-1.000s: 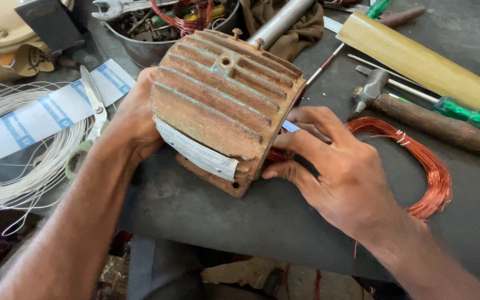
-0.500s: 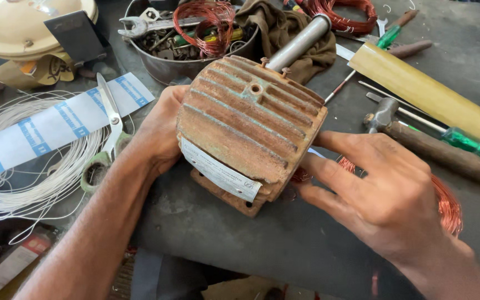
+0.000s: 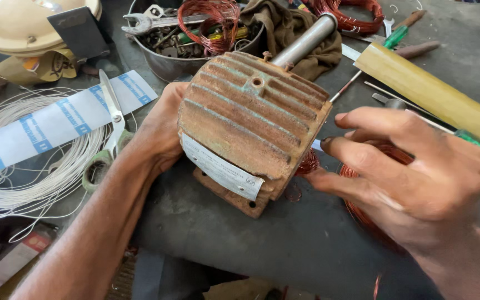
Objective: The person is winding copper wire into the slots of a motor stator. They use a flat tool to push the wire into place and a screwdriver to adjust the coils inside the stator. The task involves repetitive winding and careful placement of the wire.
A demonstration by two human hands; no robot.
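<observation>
Here, a metal bowl (image 3: 168, 64) on my bench (image 3: 251, 244) holds a wrench (image 3: 145, 22), small parts and copper wire (image 3: 206, 16). Just in front, the rusty motor (image 3: 251, 116) sits between my hands: my left hand (image 3: 159, 130) cups its side, while my right hand (image 3: 412, 178), fingers loosely spread, reaches its open end, gripping nothing.

The left hand (image 3: 159, 133) is extended from the lower left on a straight forearm, its palm pressed flat and its fingers hidden from view. The right hand (image 3: 412, 178) is held at the right, back upward, fingers (image 3: 362, 161) extended leftward and slightly curled, grasping nothing.
</observation>
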